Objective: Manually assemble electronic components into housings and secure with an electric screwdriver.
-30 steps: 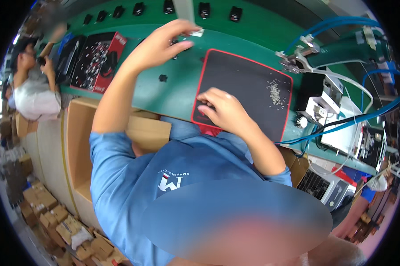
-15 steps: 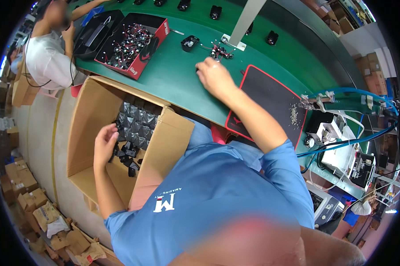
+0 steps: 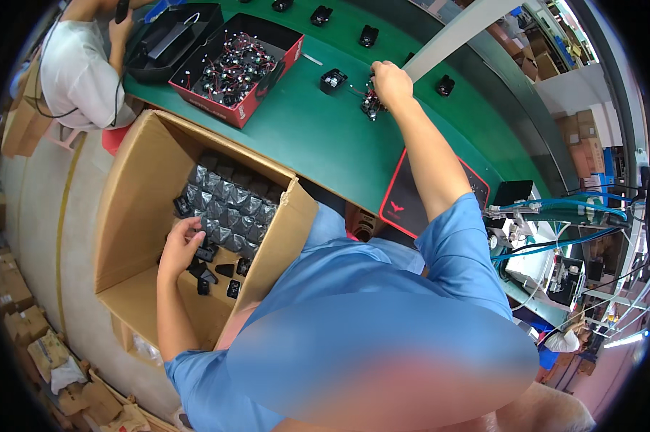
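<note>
1 wired-module cluster (image 3: 372, 108), upper centre of frame; likely light, fragile-wired, best lifted by module bodies | right hand (image 3: 392, 83): fingers curled at cluster, hold untellable | left hand (image 3: 181, 248): fingers bent inside cardboard carton (image 3: 127, 209), centre-left, hold untellable

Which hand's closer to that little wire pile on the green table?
Right: the right hand is at the wire pile; the left hand is in the cardboard box.
</note>
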Available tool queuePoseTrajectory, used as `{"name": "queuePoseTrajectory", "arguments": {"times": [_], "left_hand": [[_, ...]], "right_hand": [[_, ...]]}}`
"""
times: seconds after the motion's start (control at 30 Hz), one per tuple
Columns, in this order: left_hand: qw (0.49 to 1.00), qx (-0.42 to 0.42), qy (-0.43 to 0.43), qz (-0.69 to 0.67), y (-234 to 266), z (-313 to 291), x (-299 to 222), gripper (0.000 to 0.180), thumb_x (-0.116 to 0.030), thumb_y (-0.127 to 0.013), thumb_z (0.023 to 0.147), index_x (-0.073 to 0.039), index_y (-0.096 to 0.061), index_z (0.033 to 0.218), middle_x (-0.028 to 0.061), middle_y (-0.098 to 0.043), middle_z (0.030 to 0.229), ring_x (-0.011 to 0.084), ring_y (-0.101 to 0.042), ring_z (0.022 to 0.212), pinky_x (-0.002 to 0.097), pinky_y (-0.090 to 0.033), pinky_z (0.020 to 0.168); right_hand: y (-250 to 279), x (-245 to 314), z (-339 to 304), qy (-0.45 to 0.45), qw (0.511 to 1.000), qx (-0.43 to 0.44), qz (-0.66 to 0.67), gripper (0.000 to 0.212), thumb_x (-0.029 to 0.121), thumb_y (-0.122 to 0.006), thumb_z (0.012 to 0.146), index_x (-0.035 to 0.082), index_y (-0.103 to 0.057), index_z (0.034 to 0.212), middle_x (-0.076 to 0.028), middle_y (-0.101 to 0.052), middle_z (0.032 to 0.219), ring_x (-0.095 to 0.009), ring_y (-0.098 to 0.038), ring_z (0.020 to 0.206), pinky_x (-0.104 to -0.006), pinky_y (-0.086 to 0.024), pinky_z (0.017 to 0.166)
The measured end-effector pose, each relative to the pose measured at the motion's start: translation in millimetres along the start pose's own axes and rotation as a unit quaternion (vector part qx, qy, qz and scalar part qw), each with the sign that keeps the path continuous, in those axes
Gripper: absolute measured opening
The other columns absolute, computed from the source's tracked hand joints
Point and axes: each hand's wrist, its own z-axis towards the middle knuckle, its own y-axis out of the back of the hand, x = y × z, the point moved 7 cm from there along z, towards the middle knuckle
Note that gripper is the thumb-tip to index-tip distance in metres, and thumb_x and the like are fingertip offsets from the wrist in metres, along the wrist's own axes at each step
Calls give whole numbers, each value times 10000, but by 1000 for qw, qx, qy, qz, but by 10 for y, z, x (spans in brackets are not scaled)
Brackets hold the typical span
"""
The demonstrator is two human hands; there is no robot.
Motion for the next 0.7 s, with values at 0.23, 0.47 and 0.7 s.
{"name": "queuePoseTrajectory", "arguments": {"times": [0.23,0.47,0.7], "left_hand": [[999,1,36,3,94,-59,637,419,-71,-735,928,13,-623,1323,139,-706,1122,202,-663,945,334,-555,852],[989,16,-38,143,-193,245,656,313,-103,-720,923,-2,-648,1210,157,-694,999,288,-689,934,396,-553,840],[986,-28,-38,160,-539,341,688,242,-114,-708,925,-20,-694,1147,177,-662,1116,340,-687,1052,422,-552,909]], "right_hand": [[144,3,-47,1,999,6,-43,172,34,-612,893,56,-715,1029,-197,-743,1062,-396,-731,1004,-498,-596,865],[31,-223,-47,31,992,39,-119,197,112,-535,967,64,-695,1070,-174,-715,1159,-406,-703,1070,-521,-571,898],[-94,-94,24,63,989,44,-128,250,99,-489,970,55,-710,1076,-198,-710,1171,-413,-698,1077,-523,-567,905]]}}
